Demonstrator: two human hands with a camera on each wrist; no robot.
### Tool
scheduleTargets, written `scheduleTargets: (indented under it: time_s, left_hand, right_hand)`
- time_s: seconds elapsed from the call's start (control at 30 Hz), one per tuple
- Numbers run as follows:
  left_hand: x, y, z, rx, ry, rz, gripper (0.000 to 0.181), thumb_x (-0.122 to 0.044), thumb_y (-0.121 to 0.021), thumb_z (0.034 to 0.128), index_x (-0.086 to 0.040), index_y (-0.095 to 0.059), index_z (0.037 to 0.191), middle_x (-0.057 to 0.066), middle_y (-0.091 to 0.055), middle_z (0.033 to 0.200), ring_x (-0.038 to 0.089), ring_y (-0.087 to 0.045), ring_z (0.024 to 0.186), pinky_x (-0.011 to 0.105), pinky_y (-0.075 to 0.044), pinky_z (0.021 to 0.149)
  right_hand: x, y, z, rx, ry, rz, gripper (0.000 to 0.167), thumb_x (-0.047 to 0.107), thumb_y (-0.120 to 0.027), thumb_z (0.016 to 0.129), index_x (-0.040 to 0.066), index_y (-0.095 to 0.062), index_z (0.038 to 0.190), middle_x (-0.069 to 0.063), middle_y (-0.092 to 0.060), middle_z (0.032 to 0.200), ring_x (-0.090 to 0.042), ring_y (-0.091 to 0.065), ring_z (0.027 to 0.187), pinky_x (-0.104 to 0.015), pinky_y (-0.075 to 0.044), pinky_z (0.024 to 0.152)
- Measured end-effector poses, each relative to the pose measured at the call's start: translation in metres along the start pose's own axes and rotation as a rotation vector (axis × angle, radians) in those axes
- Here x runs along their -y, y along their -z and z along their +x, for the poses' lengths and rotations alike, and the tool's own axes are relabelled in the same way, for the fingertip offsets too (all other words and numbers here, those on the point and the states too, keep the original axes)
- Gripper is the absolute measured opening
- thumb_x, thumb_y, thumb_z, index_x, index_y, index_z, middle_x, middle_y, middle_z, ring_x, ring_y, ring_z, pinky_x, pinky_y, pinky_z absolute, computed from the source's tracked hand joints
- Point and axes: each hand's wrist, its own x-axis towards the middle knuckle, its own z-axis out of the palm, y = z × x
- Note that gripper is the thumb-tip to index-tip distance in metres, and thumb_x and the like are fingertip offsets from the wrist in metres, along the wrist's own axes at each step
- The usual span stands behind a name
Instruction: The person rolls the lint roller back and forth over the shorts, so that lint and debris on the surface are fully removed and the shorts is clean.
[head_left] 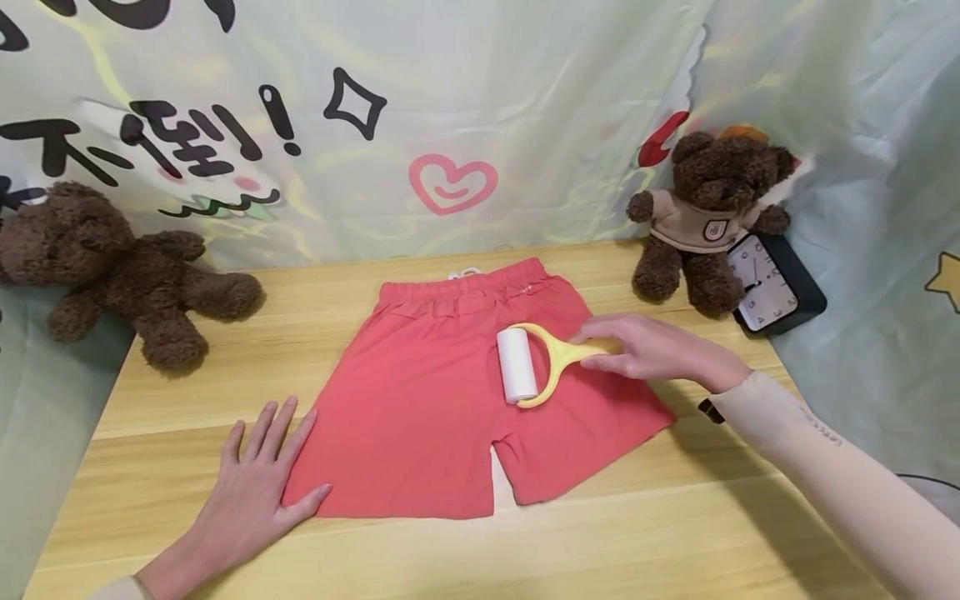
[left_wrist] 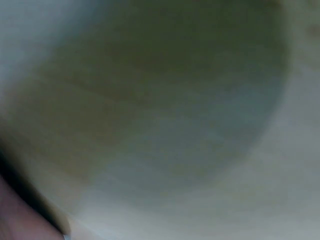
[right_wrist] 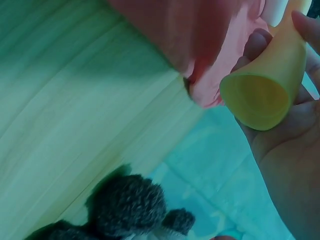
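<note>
Pale cloth (head_left: 555,100) is hanging behind the desk (head_left: 570,558), showing a pink heart (head_left: 453,185) and black lettering (head_left: 180,142). On the wooden desk, red shorts (head_left: 420,417) are lying spread out, the waistband facing the cloth and the legs pointing towards us. White drawstring (head_left: 467,272) is poking out at the waistband.

With our right hand (head_left: 648,350) we are holding a roller (head_left: 561,354) over the shorts, its white barrel sitting a little right of their middle, above the gap between the legs. That grip is pinching the yellow handle, and the right wrist view is showing the handle's wide, hollow end. How hard the barrel is pressing, we cannot tell.

Our left hand (head_left: 251,500) is lying flat at the left edge of the shorts, its grip spread, the thumb and forefinger touching the fabric. Our left wrist view is showing mostly blur.

At the far left, a brown bear (head_left: 127,271) is sprawling. At the far right, a clothed bear (head_left: 697,229) is sitting, partly covering a black clock (head_left: 772,287) just beside it.
</note>
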Motion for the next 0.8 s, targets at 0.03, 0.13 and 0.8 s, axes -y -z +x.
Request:
scheduleTargets:
  time_s: [0.03,0.13,0.8]
  left_hand:
    - [0.000,0.000,0.000,0.000,0.000,0.001,0.100,-0.070,-0.067,0.0961,-0.013,-0.035,0.173,0.019,-0.025,0.177,0.045,-0.024,0.159,0.078,-0.017,0.116]
    - [0.000,0.001,0.001,0.002,0.003,0.001,0.101,-0.070,-0.067,0.0958,-0.014,-0.034,0.173,0.019,-0.025,0.177,0.045,-0.024,0.160,0.078,-0.016,0.117]
    - [0.000,0.002,0.000,0.022,0.012,0.000,0.102,-0.067,-0.071,0.0943,-0.014,-0.033,0.173,0.019,-0.024,0.177,0.046,-0.022,0.160,0.079,-0.017,0.114]
  right_hand:
    - [-0.001,0.002,-0.002,0.001,-0.009,0.005,0.025,0.024,-0.080,0.103,0.021,-0.079,0.128,0.009,-0.073,0.124,-0.013,-0.069,0.109,-0.049,-0.056,0.095]
    - [-0.005,0.006,-0.008,0.005,-0.015,0.039,0.023,0.022,-0.079,0.104,0.025,-0.079,0.127,0.013,-0.072,0.122,-0.010,-0.068,0.105,-0.047,-0.056,0.092]
    - [-0.034,0.033,-0.067,-0.052,-0.076,0.066,0.029,0.009,-0.083,0.098,0.027,-0.081,0.121,0.014,-0.075,0.116,-0.005,-0.067,0.095,-0.032,-0.055,0.077]
